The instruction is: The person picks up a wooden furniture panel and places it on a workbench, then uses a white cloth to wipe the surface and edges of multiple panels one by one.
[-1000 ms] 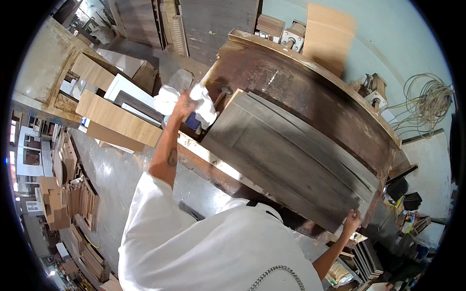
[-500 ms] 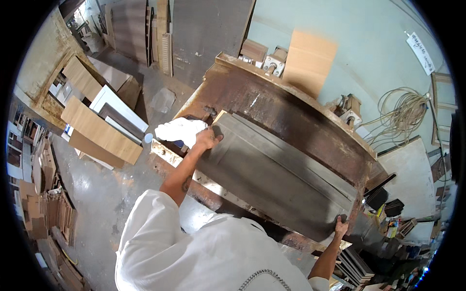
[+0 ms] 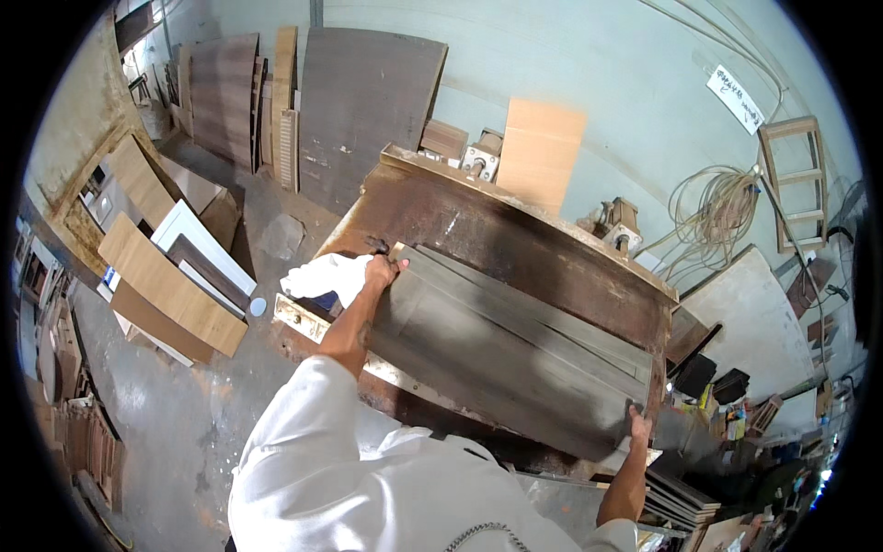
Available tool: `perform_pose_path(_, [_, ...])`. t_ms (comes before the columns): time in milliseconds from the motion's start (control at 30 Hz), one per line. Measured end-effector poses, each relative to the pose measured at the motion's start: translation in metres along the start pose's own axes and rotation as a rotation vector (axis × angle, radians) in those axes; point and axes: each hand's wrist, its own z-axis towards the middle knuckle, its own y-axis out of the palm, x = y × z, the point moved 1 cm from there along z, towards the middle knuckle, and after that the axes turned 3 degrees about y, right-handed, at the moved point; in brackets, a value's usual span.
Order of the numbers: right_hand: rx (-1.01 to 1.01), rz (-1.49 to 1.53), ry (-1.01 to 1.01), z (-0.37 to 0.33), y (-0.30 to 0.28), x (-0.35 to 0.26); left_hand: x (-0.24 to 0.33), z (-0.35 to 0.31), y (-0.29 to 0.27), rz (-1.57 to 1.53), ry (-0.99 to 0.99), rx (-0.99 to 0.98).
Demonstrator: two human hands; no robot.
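A long grey framed panel, like a cabinet door point(image 3: 478, 363), lies across a rusty metal bench point(image 3: 543, 276). Another grey panel point(image 3: 543, 313) shows partly from beneath, along its far edge. My left hand point(image 3: 382, 270) grips the far left corner, its thumb over the top face. At the opposite end, my right hand point(image 3: 638, 425) is closed on the near right corner; some of its fingers are hidden. A white cloth point(image 3: 326, 278) lies beside my left hand, over something dark blue on the bench's left end.
Wooden boards point(image 3: 170, 285) lean in a stack on the left. Motors point(image 3: 480, 158) and a tan board point(image 3: 543, 152) stand behind the bench's raised far edge. Coiled cable point(image 3: 722, 207) hangs on the wall at right. Stacked panels point(image 3: 676, 501) lie below my right hand.
The view has tilted up, showing more of the wall. Both hands keep their hold at the panel's corners, and the panel seems to lie in the same place on the bench.
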Motion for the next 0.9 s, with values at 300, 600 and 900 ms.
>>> perform_pose_path(300, [0.384, 0.223, 0.111, -0.04, -0.15, 0.104, 0.125, -0.099, -0.075, -0.386, 0.323, 0.251])
perform_pose_path(600, [0.655, 0.918, 0.003, -0.259, -0.261, 0.093, 0.256, -0.183, -0.076, -0.33, 0.817, 0.043])
perform_pose_path(900, [1.31, 0.907, 0.39, -0.452, -0.236, 0.26, 0.359, -0.328, -0.069, -0.56, 1.075, -0.271])
